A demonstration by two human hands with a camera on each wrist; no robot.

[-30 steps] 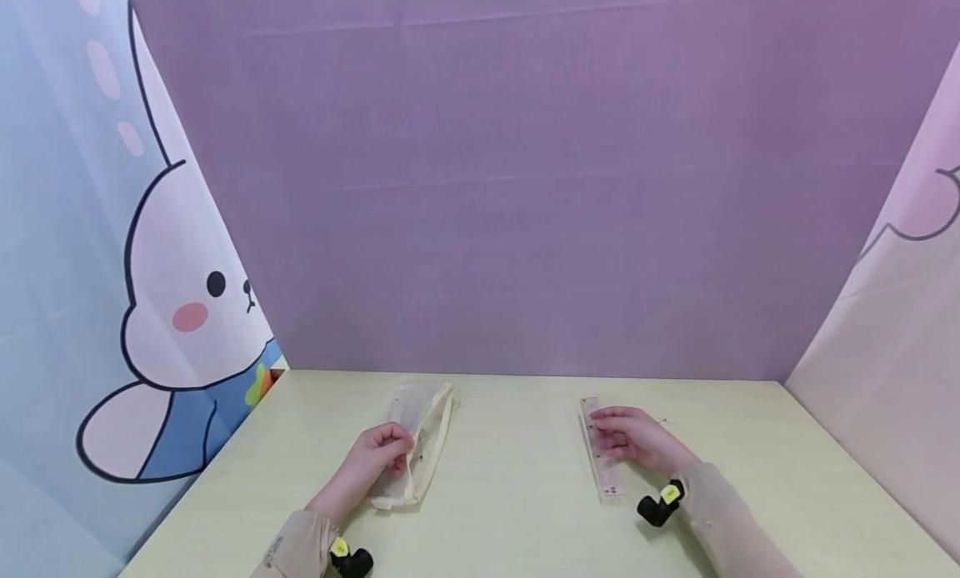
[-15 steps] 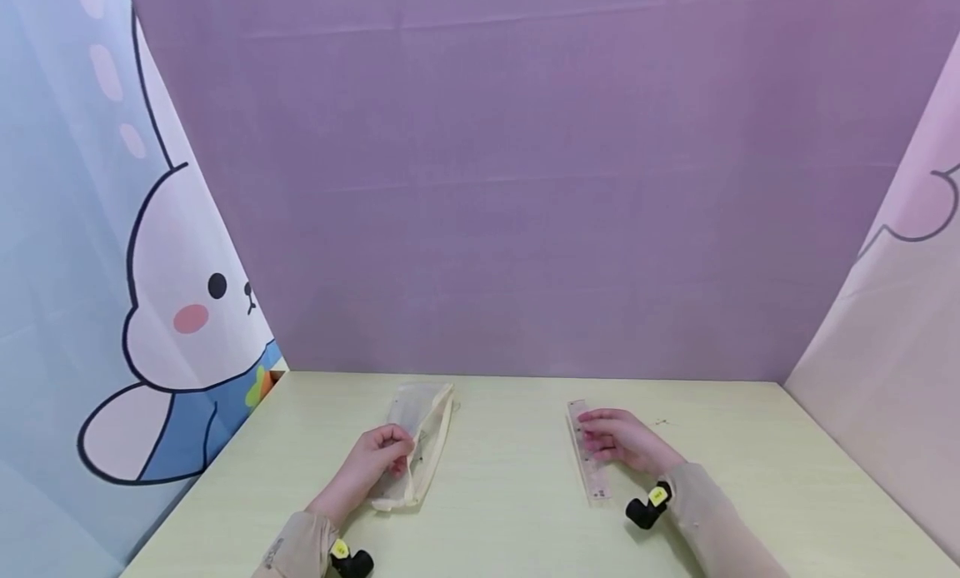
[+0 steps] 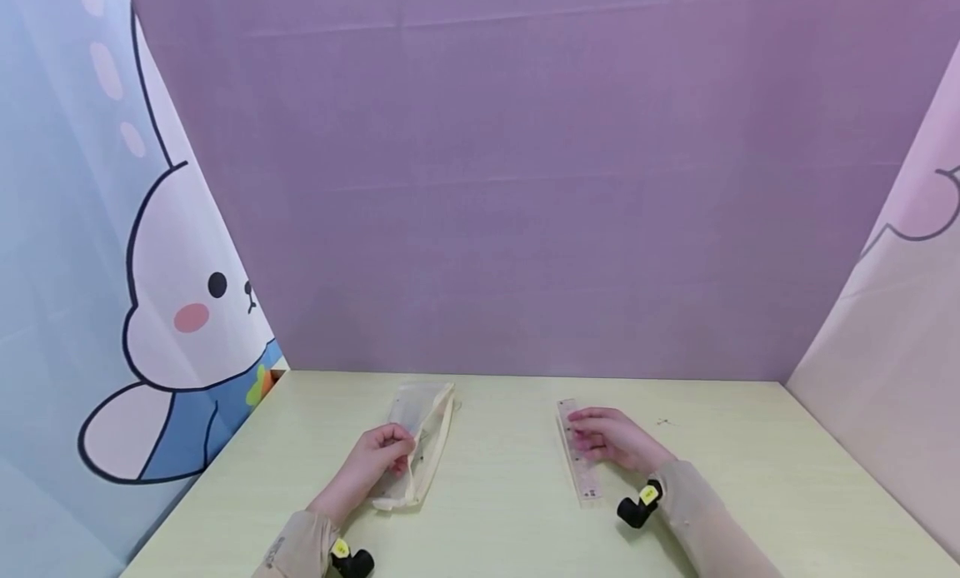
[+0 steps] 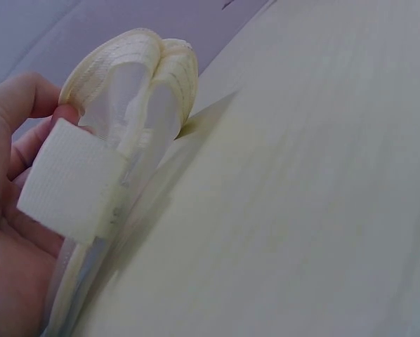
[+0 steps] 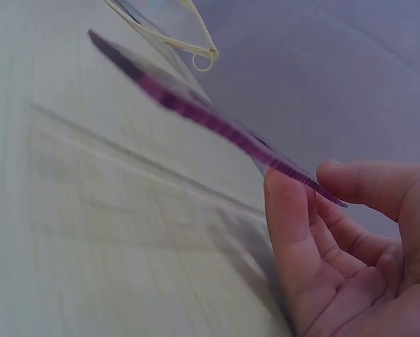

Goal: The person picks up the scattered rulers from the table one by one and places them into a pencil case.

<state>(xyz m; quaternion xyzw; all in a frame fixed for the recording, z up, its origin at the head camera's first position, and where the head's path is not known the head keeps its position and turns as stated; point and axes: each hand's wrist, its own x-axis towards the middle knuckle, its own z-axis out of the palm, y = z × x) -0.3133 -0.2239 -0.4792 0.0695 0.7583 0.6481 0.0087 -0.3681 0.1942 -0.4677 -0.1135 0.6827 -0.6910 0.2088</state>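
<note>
At the left of the table, my left hand [image 3: 371, 455] pinches the edge of a see-through zip pouch [image 3: 432, 468] with cream trim. In the left wrist view the mouth of the pouch [image 4: 169, 74] gapes, and a pale ribbed square tab [image 4: 73, 184] covers part of the fingers. My right hand [image 3: 617, 441] holds a clear ruler with pink-purple tint [image 3: 579, 463] by its right long edge, between thumb and fingertips. The right wrist view shows this ruler [image 5: 210, 125] tilted above the table, its shadow falling below it.
The pale wooden table [image 3: 510, 511] ends at a purple cloth backdrop [image 3: 525, 186]. A printed rabbit curtain [image 3: 180, 253] borders the left and a pink one [image 3: 900, 328] the right. Small dark marks [image 3: 664, 421] show on the table behind the right hand.
The right hand has carried the ruler leftward, toward the pouch. My left hand and the pouch have hardly moved.
</note>
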